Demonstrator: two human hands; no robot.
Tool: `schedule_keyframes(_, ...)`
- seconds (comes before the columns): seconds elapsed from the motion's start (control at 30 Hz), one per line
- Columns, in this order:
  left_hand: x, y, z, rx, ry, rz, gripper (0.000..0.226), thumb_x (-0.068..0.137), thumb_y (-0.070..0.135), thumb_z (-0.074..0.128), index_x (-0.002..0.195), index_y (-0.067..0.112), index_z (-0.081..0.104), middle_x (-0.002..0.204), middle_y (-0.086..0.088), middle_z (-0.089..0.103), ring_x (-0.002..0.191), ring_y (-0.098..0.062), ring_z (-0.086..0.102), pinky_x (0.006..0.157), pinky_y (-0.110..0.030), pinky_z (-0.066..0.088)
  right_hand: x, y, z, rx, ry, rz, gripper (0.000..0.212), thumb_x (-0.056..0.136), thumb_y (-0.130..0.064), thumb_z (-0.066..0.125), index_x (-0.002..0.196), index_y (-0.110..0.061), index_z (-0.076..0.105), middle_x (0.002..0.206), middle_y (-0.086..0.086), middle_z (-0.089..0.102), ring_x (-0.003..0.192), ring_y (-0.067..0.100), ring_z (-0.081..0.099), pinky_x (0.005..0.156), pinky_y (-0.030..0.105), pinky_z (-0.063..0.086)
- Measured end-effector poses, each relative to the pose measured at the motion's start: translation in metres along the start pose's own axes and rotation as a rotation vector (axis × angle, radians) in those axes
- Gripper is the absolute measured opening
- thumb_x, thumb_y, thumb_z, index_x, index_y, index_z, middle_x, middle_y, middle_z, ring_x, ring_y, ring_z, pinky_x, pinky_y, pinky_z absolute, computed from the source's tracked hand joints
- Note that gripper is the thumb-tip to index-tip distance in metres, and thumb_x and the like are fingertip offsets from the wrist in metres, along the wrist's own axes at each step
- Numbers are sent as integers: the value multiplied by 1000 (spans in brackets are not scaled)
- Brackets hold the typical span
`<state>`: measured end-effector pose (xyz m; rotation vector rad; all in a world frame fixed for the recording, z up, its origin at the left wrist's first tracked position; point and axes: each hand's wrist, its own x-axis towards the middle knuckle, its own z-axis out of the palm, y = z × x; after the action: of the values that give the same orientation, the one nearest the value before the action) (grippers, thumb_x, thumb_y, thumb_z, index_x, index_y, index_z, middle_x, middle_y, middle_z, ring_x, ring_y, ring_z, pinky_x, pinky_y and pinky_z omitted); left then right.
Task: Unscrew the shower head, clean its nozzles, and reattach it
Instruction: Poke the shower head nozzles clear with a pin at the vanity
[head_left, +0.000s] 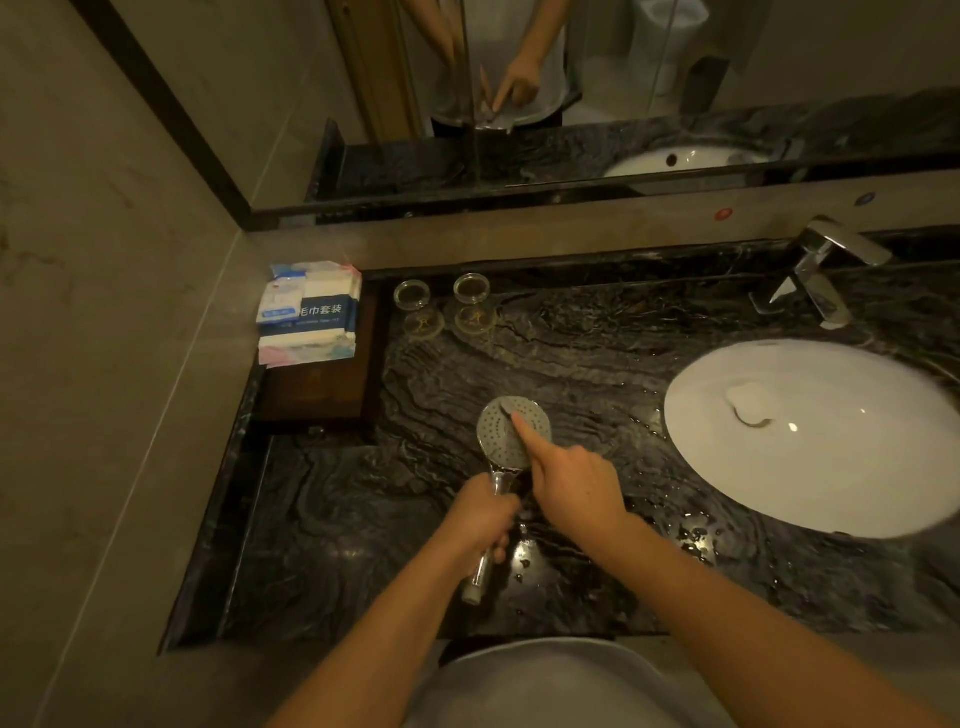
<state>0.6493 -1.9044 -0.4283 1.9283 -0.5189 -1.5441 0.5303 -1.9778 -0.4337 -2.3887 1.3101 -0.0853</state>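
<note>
A chrome hand-held shower head (498, 431) is off its hose and held above the dark marble counter (582, 353), its round nozzle face turned up toward me. My left hand (485, 519) is wrapped around its handle, whose threaded end sticks out below the fist. My right hand (566, 478) has its index finger stretched out with the tip pressed on the nozzle face; the other fingers are curled in. Nothing is held in the right hand.
A white oval basin (831, 457) sits to the right with a chrome tap (821, 270) behind it. Two upturned glasses (441, 301) stand at the back. Packaged towels (311, 312) lie on a dark wooden tray (322, 384) at the left. Water drops wet the counter. A mirror spans the back wall.
</note>
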Motion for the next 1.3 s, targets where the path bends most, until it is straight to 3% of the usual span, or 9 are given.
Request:
schedule_keyframes(0.13, 4, 7, -1, -98, -26, -35, 12, 93, 2, 49, 88, 11, 54, 53, 1, 46, 38, -9, 38, 38, -22, 32, -5, -1, 1, 30, -15, 2, 67, 103, -28, 36, 151, -50, -4, 74, 4, 65, 61, 24, 61, 59, 40, 54)
schedule_keyframes(0.27, 7, 7, -2, -102, -31, -71, 15, 97, 6, 48, 86, 10, 56, 53, 0, 47, 38, -9, 39, 38, -22, 33, -32, -7, 24, 37, -87, -73, 81, 101, -28, 37, 138, -60, -29, 72, 5, 66, 60, 23, 63, 60, 42, 56)
schedule_keyframes(0.47, 7, 8, -2, -105, -80, -90, 13, 93, 1, 49, 87, 8, 57, 53, 2, 46, 39, -8, 38, 38, -23, 33, -7, 1, 1, 15, -40, -30, 70, 103, -28, 37, 149, -52, -10, 75, 7, 66, 63, 26, 62, 62, 41, 55)
schedule_keyframes(0.63, 11, 11, -10, -145, -71, -109, 14, 95, 1, 49, 86, 9, 55, 55, 0, 47, 40, -9, 39, 37, -22, 34, -38, 4, 15, 15, -127, -144, 84, 100, -25, 39, 139, -61, -26, 70, 5, 64, 60, 23, 61, 61, 41, 54)
schedule_keyframes(0.83, 10, 13, -7, -169, -105, -102, 17, 92, -2, 50, 80, 11, 52, 52, 1, 44, 39, -9, 36, 38, -20, 31, -5, 7, -8, -12, -36, -84, 74, 101, -24, 38, 148, -50, -13, 68, 5, 61, 57, 25, 59, 57, 39, 52)
schedule_keyframes(0.97, 13, 14, -12, -169, -68, -108, 16, 94, 0, 50, 82, 10, 54, 53, 1, 46, 40, -9, 38, 38, -22, 32, -24, 5, 5, -43, -116, -215, 87, 98, -25, 40, 140, -59, -28, 69, 6, 65, 60, 27, 62, 56, 39, 52)
schedule_keyframes(1.17, 13, 14, -12, -251, -91, -125, 17, 93, -2, 54, 84, 12, 51, 53, 2, 45, 38, -8, 36, 35, -19, 30, -1, 14, -16, -39, -16, -90, 72, 101, -26, 40, 150, -50, -6, 65, 6, 61, 56, 26, 59, 54, 36, 49)
schedule_keyframes(1.3, 12, 15, -11, -416, -124, -196, 16, 95, -1, 53, 83, 9, 52, 56, 0, 43, 39, -7, 37, 33, -19, 30, -24, 3, -1, -33, -102, -148, 81, 101, -28, 40, 146, -54, -22, 67, 3, 63, 58, 23, 61, 59, 39, 54)
